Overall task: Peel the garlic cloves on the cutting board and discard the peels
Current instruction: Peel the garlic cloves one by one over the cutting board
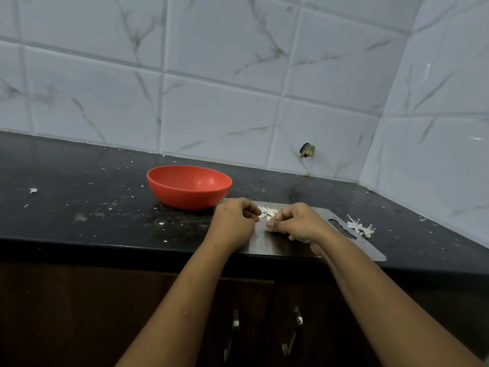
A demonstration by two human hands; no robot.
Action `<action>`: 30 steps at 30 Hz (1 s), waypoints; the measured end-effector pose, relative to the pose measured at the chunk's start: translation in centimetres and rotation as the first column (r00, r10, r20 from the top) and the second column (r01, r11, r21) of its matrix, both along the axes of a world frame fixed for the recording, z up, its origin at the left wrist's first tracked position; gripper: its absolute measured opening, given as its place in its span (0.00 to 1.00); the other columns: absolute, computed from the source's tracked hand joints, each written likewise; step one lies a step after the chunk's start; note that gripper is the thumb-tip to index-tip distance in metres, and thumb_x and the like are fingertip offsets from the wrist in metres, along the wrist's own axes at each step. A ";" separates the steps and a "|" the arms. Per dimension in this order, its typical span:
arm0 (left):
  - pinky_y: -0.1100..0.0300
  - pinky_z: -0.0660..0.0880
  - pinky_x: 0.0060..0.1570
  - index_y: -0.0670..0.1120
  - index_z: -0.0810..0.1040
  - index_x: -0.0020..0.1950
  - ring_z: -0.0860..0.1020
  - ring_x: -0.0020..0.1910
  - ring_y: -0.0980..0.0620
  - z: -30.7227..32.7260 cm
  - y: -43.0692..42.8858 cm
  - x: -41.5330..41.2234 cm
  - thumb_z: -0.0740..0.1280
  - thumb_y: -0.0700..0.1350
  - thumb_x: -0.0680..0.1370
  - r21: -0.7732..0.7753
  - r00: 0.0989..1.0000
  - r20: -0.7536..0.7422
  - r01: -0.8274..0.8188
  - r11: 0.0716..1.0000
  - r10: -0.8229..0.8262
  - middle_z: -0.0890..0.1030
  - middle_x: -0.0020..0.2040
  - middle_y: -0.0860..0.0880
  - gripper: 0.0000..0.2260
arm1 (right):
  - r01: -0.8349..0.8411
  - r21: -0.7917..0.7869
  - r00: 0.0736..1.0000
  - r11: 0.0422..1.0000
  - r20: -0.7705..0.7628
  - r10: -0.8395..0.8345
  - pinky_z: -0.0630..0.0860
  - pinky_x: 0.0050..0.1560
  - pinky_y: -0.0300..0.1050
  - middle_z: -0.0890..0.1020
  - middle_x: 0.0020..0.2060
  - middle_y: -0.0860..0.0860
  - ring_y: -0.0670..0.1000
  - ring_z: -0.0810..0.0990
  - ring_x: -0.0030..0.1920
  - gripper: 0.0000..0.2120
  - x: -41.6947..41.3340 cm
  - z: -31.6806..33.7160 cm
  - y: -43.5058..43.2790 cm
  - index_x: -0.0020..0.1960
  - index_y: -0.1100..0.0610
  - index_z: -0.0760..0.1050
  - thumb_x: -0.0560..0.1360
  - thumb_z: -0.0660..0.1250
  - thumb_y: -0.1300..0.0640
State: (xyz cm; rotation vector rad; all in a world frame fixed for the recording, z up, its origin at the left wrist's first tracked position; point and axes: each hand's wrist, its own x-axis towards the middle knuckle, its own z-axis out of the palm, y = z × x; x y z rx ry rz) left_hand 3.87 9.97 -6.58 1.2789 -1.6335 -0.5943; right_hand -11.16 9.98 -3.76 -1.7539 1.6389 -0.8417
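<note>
A steel cutting board (352,247) lies at the counter's front edge. Both hands hover over its left half with their fingers curled. My left hand (234,221) has its fingertips at a small heap of white garlic peels (268,211), apparently pinching a piece. My right hand (299,223) pinches a small pale garlic clove (270,227) at its fingertips, and the hand hides most of the clove. The two hands sit a few centimetres apart, with the peels between them.
A red bowl (189,186) stands just behind the board's left end, close to my left hand. Another pile of peels (361,227) lies on the black counter (79,194) past the board's handle slot. Tiled walls close the back and right sides. Cupboard doors are below.
</note>
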 end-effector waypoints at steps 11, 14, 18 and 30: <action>0.76 0.68 0.39 0.48 0.81 0.44 0.80 0.43 0.59 0.1 0.0 -0.3 0.67 0.36 0.75 0.016 0.999 0.039 -0.021 1.000 0.021 0.81 0.39 0.53 0.08 | 0.004 0.162 0.999 0.987 0.033 -0.010 0.67 0.21 0.31 0.76 0.30 0.51 0.40 0.70 0.21 0.07 0.1 0.6 -1.3 0.38 0.60 0.77 0.74 0.71 0.65; 0.77 0.69 0.39 0.49 0.80 0.44 0.80 0.43 0.58 0.1 0.1 -0.3 0.66 0.35 0.75 0.016 0.998 0.054 -0.020 1.000 0.019 0.81 0.39 0.53 0.09 | 0.013 0.171 1.000 0.985 0.013 -0.015 0.72 0.23 0.31 0.77 0.31 0.52 0.44 0.72 0.28 0.08 0.5 1.0 -1.3 0.37 0.61 0.76 0.75 0.70 0.66; 0.75 0.70 0.41 0.49 0.80 0.44 0.80 0.44 0.59 0.0 0.3 -0.3 0.66 0.34 0.76 0.012 0.996 0.087 -0.013 1.000 0.012 0.82 0.42 0.52 0.10 | 0.016 0.215 0.999 0.977 -0.035 -0.008 0.77 0.37 0.36 0.79 0.41 0.56 0.48 0.76 0.37 0.07 1.1 1.6 -1.2 0.39 0.62 0.75 0.75 0.68 0.67; 0.76 0.70 0.42 0.47 0.81 0.48 0.80 0.44 0.60 0.0 0.6 -0.3 0.64 0.32 0.75 -0.011 0.986 0.161 -0.030 0.999 0.031 0.83 0.43 0.52 0.12 | 0.086 0.043 0.975 0.995 -0.211 -0.075 0.80 0.56 0.53 0.85 0.46 0.59 0.58 0.84 0.50 0.12 1.3 0.3 -1.9 0.50 0.66 0.82 0.74 0.72 0.57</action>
